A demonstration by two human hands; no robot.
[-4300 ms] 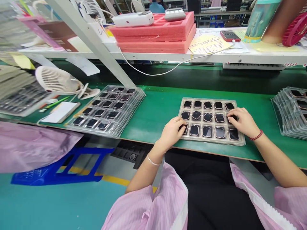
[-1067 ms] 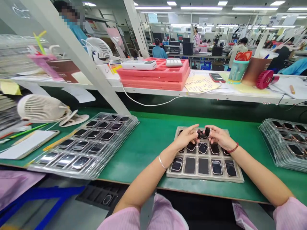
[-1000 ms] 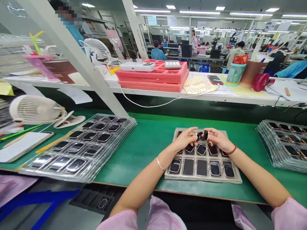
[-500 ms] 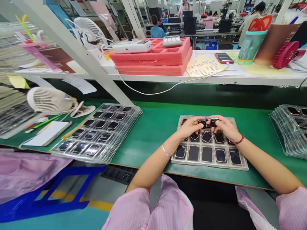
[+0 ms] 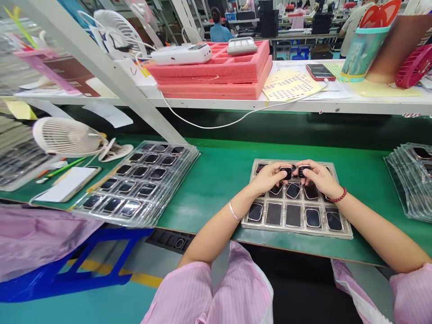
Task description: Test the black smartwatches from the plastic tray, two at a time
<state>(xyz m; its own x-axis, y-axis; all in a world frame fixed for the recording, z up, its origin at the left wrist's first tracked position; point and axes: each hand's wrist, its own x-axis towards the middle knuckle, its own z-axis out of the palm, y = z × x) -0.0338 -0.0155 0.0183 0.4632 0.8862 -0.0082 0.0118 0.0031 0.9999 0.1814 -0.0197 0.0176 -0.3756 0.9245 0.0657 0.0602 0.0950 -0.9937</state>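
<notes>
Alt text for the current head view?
Left hand and right hand each hold a dark piece over a tray of similar pieces on a green bench. Tray stacks lie on either side; a white shelf behind holds pink foam.

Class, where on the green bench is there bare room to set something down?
Bare green bench shows between the left tray stack and the middle tray, and between that tray and the right tray stack, beyond the right forearm. It is crowded around the white fan.
</notes>
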